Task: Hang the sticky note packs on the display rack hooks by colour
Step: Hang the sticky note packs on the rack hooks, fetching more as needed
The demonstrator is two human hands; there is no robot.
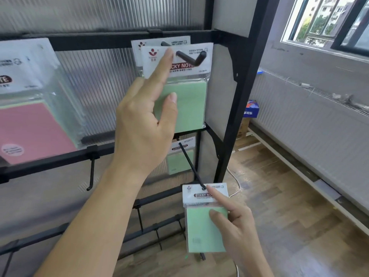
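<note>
Four green sticky note packs are in view, and one pink one. The held green pack (pixel 199 232) is low and right of centre, in the right hand (pixel 237 230); the thumb presses on its green face and the other fingers curl behind its right edge, so this hand pinches it; the index finger lies straight along the white header card. The hole of that header is at the tip of the long hook (pixel 190 164); whether the tip passes through it I cannot tell. Further back on the same hook, close to the bar, hangs the far green pack (pixel 179 160).

On the upper hook (pixel 191 57) hang two more: the front green pack (pixel 187 104) and, just behind it, the rear green pack (pixel 157 42), of which only the header shows. The left hand (pixel 143 126) is up at the front green pack, fingers straight and a little spread; its index fingertip touches the header and the thumb lies before the green face; it grips nothing.

The pink pack (pixel 30 128) hangs at the far left, blurred, well apart from both hands; a short hook (pixel 91 172) hangs from the middle bar between it and the left forearm. The rack (pixel 241 96) is black, with a ribbed translucent panel (pixel 95 17) behind; to the right are a wooden floor (pixel 279 206), a blue box (pixel 251 108) and a window (pixel 319 21).
</note>
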